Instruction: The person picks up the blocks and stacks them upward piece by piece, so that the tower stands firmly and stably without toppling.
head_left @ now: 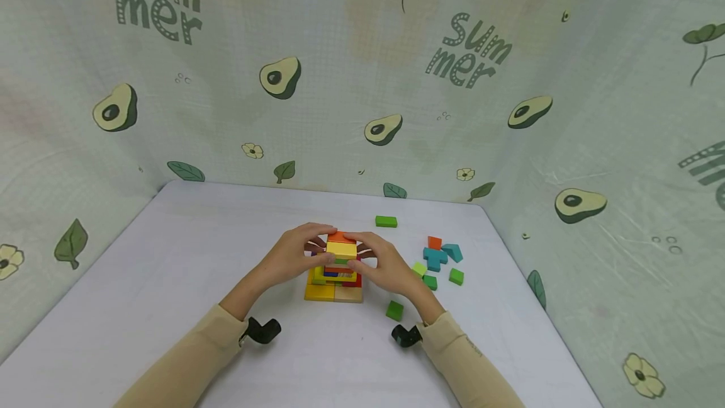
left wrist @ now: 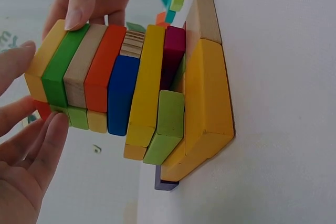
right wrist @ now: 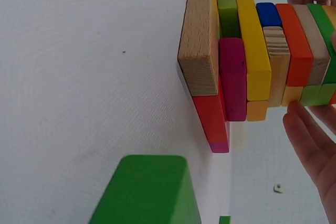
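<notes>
A tower of coloured wooden blocks stands upright mid-table, on a wider base of yellow [left wrist: 210, 93], plain wood [right wrist: 198, 40] and red [right wrist: 211, 119] blocks. Its top layer has a yellow block [head_left: 342, 250] in front and an orange-red block [head_left: 338, 236] behind. My left hand [head_left: 291, 255] grips the top from the left, thumb in front and fingers towards the back. From the other side my right hand [head_left: 391, 266] grips the same upper layers, its thumb by the yellow and green block [left wrist: 65, 66] edges. Below lie plain wood, red, blue and yellow layers.
Loose blocks lie right of the tower: teal [head_left: 435, 259], orange [head_left: 434, 242] and several green ones. One green block [head_left: 394, 310] sits near my right wrist; another green block [head_left: 386, 221] lies farther back. A printed cloth [head_left: 328, 30] hangs behind the table.
</notes>
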